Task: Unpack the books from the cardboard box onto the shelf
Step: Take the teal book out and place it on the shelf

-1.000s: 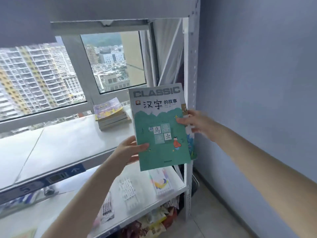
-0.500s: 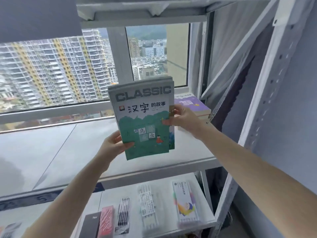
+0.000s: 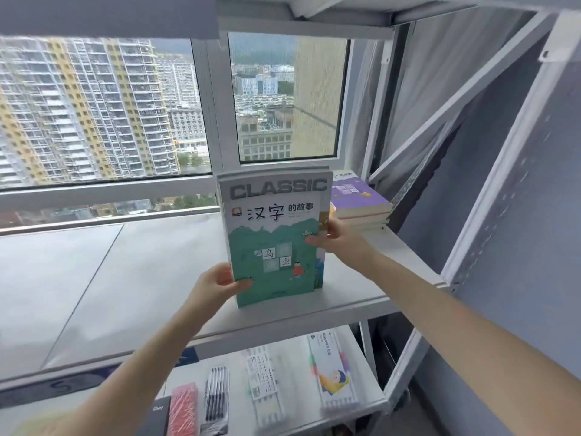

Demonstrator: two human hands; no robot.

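Green book (image 3: 276,247) now stands upright on shelf (image 3: 125,278), lower edge seemingly down; a second ago mid-air. Left hand (image 3: 217,284) grips its bottom corner, right hand (image 3: 336,240) pinches right edge. Placement nearly done, release pending

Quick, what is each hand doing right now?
Left hand: holding the green-and-grey paperback book at its lower left corner.
Right hand: holding the same book's right edge.
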